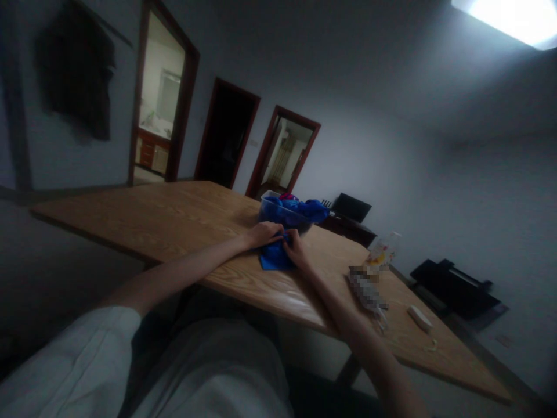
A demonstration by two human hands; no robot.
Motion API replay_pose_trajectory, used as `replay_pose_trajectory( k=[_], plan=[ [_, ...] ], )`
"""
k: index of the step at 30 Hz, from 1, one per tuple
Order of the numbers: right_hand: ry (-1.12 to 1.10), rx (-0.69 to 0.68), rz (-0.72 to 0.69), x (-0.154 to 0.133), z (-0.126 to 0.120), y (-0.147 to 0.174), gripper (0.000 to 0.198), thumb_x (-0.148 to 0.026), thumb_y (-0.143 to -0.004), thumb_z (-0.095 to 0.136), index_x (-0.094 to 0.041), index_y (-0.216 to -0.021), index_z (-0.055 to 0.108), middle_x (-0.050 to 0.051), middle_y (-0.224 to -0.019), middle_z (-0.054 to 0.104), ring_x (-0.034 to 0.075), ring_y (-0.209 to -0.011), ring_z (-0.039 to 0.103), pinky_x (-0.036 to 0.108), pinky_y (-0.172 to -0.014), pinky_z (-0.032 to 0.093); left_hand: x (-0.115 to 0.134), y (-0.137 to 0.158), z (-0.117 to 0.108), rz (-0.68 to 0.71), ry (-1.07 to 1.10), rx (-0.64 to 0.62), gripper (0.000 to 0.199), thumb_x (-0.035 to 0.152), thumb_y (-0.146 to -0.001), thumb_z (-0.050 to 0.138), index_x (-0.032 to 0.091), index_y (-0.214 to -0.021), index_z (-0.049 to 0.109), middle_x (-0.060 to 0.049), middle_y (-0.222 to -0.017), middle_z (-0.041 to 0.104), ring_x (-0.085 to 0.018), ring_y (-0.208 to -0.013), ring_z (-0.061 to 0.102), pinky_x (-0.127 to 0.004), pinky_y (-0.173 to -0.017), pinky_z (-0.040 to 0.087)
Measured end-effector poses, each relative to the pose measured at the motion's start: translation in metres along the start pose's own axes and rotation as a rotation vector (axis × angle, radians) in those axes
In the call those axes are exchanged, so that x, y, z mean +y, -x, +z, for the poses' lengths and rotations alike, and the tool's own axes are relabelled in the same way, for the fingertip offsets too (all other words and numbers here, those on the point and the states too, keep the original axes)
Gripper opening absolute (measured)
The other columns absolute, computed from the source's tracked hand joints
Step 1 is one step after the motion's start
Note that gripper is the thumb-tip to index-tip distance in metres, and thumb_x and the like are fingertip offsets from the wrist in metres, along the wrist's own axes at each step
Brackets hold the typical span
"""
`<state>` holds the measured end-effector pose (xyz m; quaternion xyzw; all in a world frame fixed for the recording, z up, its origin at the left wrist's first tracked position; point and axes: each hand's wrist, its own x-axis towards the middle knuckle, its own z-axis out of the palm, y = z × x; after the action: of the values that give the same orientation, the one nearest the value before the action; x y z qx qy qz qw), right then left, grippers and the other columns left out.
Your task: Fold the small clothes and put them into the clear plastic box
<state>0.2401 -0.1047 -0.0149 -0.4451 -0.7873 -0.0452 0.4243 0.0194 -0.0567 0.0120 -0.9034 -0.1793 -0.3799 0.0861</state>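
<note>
A blue piece of cloth lies on the wooden table in front of me, its lower edge near the table's front edge. My left hand pinches its upper left part. On the upper right side, my right hand has its fingers closed on the same cloth. Both hands are close together at the cloth's far edge. Just beyond them stands a clear plastic bin heaped with blue fabric and a bit of dark pink fabric.
To the right on the table are a clear bag with a colourful print, a blurred-out item and a small white object. A dark screen stands on a cabinet behind. A black bench-like piece is at the far right.
</note>
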Motion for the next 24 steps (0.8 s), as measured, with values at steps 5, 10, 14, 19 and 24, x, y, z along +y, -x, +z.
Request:
replay_pose_trajectory(
  k=[5, 10, 14, 19, 24],
  plan=[
    [0.057, 0.01, 0.007, -0.002, 0.002, 0.0, 0.017, -0.028, -0.088, 0.055, -0.021, -0.103, 0.055, 0.004, -0.095, 0.065, 0.021, -0.084, 0.062, 0.032, -0.079, 0.05, 0.004, 0.001, -0.002, -0.068, -0.011, -0.029, 0.031, 0.046, -0.104, 0.052, 0.016, -0.11, 0.059, -0.01, -0.098, 0.072, -0.024, -0.091, 0.072, -0.031, -0.077, 0.05],
    [0.126, 0.013, -0.036, -0.011, 0.001, 0.001, 0.015, -0.024, -0.085, 0.055, -0.022, -0.1, 0.055, 0.005, -0.096, 0.063, 0.021, -0.083, 0.06, 0.033, -0.078, 0.049, 0.006, 0.002, 0.001, -0.125, 0.026, -0.068, 0.031, 0.045, -0.105, 0.05, 0.016, -0.111, 0.057, -0.009, -0.095, 0.073, -0.024, -0.087, 0.074, -0.03, -0.073, 0.049],
    [0.141, -0.003, -0.065, -0.014, -0.001, 0.001, 0.012, -0.023, -0.084, 0.057, -0.022, -0.096, 0.053, 0.005, -0.096, 0.061, 0.021, -0.083, 0.059, 0.032, -0.075, 0.049, 0.008, 0.002, 0.003, -0.082, 0.013, -0.066, 0.024, 0.038, -0.1, 0.058, 0.017, -0.111, 0.056, -0.009, -0.095, 0.073, -0.024, -0.088, 0.073, -0.03, -0.073, 0.049],
    [0.148, -0.024, -0.076, -0.016, -0.001, -0.001, 0.009, -0.022, -0.086, 0.057, -0.023, -0.094, 0.053, 0.006, -0.1, 0.059, 0.022, -0.088, 0.06, 0.034, -0.079, 0.052, 0.008, 0.002, 0.005, -0.017, 0.014, -0.08, 0.022, 0.03, -0.091, 0.067, 0.019, -0.106, 0.057, -0.007, -0.096, 0.071, -0.024, -0.089, 0.071, -0.031, -0.075, 0.049],
    [0.167, -0.058, -0.099, -0.02, -0.004, 0.001, 0.011, -0.024, -0.088, 0.056, -0.022, -0.099, 0.054, 0.008, -0.104, 0.06, 0.023, -0.091, 0.061, 0.036, -0.082, 0.054, 0.005, 0.002, 0.003, 0.015, 0.036, -0.06, 0.013, 0.023, -0.089, 0.064, 0.019, -0.101, 0.058, -0.006, -0.097, 0.069, -0.022, -0.09, 0.068, -0.03, -0.079, 0.05]
  ],
)
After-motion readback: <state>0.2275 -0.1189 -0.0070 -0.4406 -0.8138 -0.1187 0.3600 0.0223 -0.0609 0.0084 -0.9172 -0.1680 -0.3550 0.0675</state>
